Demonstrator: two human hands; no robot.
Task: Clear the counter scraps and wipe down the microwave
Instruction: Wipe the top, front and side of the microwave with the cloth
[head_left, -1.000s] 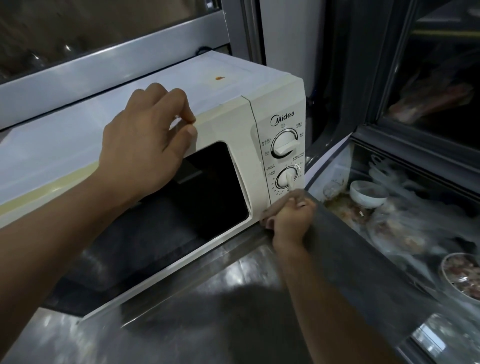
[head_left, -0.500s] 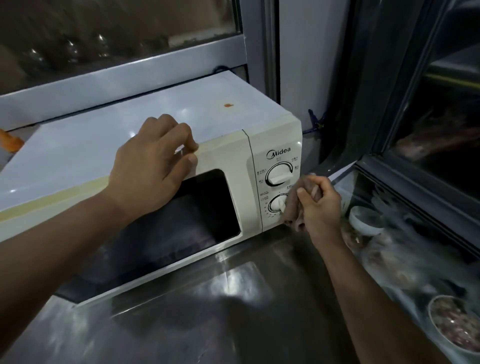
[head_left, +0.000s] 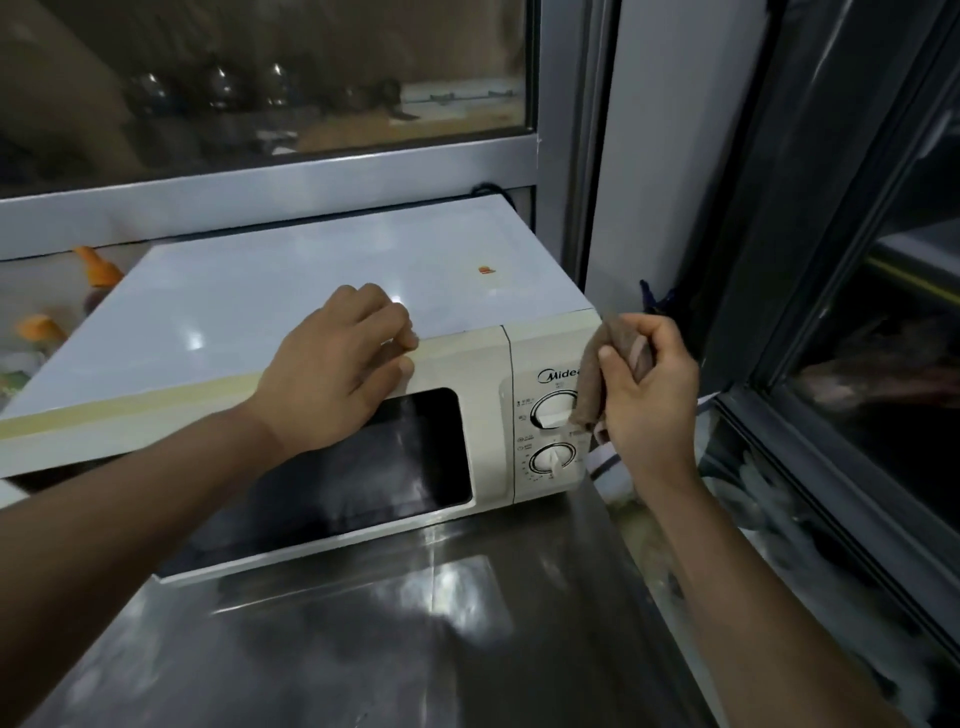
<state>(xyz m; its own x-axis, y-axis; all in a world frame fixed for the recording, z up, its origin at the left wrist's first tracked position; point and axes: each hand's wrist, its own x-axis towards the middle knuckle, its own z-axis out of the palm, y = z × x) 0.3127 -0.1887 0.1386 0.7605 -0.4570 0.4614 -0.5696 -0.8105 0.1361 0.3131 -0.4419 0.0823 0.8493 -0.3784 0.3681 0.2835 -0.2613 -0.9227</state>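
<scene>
Item: cream-white boxy countertop microwave (head_left: 291, 332) with a dark glass door window (head_left: 363, 467), standing on a reflective stainless-steel counter (head_left: 415, 623), its back close to a grey metal window frame (head_left: 270, 176). Top panel: glossy white, bearing one small orange-brown stain (head_left: 487, 269) towards the right rear. Control panel at the front right: an upper white round dial (head_left: 556, 409) and a lower white round dial (head_left: 551, 461), one above the other beneath the partly covered brand lettering. Left hand (head_left: 337, 369): laid over the front top edge of the microwave above the door, fingers curled down against the top, thumb on the front face; it presses there and grasps nothing loose. Right hand (head_left: 647, 395): raised at the microwave's front right corner, fingers and thumb pinched round a crumpled brown cloth (head_left: 597, 374). The cloth hangs from the grip, lying against the right edge of the control panel and overlapping the upper dial's right side. To the right: a dark-framed glass cabinet (head_left: 831, 364), contents blurred. Behind the microwave at left: orange objects (head_left: 98, 267), too indistinct to identify.
</scene>
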